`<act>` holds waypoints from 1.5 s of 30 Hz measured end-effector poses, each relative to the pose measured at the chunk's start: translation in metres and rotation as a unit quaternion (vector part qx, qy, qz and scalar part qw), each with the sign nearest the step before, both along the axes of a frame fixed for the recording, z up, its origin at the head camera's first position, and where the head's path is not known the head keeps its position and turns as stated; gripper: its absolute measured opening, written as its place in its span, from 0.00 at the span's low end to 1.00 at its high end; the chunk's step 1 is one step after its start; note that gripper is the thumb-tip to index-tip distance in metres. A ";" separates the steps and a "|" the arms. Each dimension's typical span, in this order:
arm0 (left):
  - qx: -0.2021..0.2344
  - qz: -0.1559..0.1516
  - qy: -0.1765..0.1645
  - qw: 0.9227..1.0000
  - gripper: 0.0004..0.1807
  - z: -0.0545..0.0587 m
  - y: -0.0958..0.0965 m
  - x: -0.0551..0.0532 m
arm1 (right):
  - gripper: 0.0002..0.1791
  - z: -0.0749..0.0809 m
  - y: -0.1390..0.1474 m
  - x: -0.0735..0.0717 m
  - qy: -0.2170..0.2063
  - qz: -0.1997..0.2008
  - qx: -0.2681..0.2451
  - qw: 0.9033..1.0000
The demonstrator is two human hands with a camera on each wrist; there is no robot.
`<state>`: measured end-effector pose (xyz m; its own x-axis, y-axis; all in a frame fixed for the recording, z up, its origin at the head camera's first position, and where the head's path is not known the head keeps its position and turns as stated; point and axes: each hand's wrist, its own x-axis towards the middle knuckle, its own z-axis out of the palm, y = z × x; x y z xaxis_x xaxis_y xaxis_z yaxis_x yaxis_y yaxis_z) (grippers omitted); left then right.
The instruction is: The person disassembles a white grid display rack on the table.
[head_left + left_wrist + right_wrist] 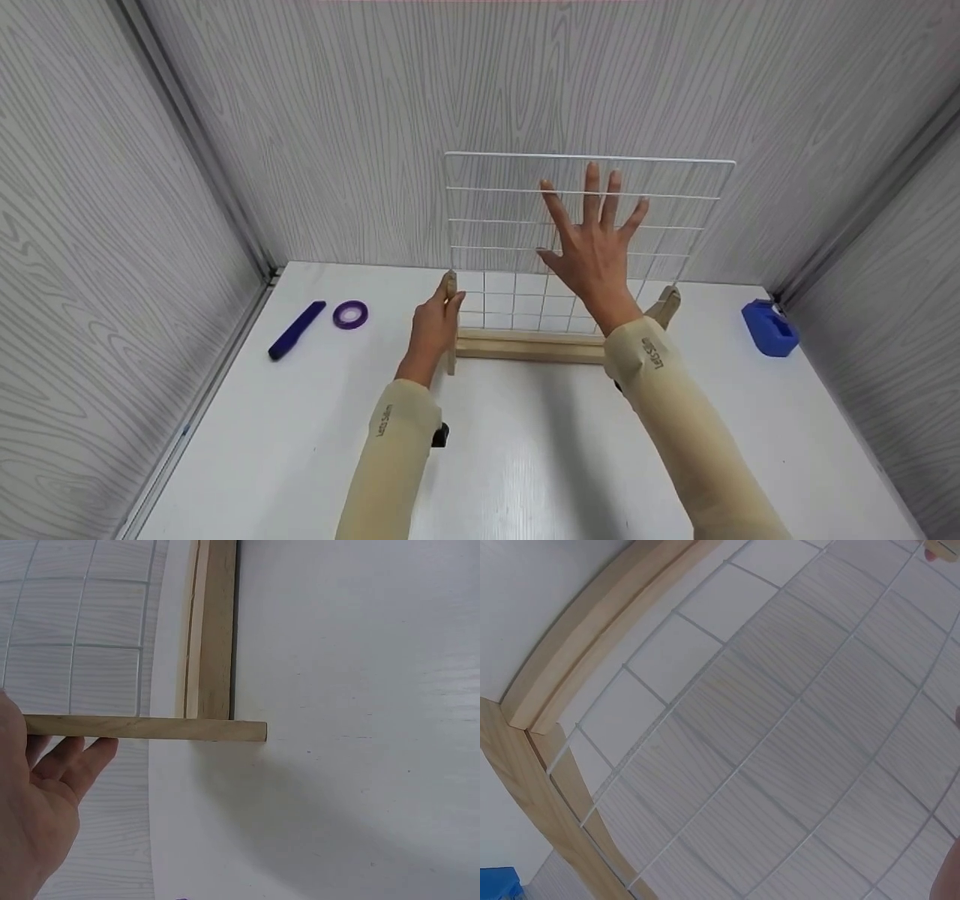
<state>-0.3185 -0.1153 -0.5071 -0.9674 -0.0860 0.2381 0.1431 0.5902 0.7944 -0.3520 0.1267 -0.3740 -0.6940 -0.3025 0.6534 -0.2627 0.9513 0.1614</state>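
A white wire grid (517, 154) leans upright in a wooden stand whose crossbar (532, 347) lies along the table. My left hand (431, 330) grips the stand's left side piece (451, 356) between thumb and fingers; the left wrist view shows several fingers under that side piece (150, 727). In front of the grid, my right hand (596, 259) is spread wide, fingers straight and pointing up. Whether its palm touches the wires is hidden. The right side piece (664, 306) is partly behind the right wrist. Only a bit of the right hand (946, 874) shows in the right wrist view.
On the left of the white table (495, 450) lie a dark purple stick-like object (297, 330) and a roll of purple tape (350, 315). A blue tape dispenser (770, 328) stands at the right edge. Wood-grain panels (337, 112) enclose the back and sides.
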 end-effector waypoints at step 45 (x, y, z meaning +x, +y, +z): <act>0.028 -0.005 -0.017 0.999 0.32 0.005 0.001 0.001 | 0.66 0.041 0.004 -0.001 0.006 0.004 -0.003 1.000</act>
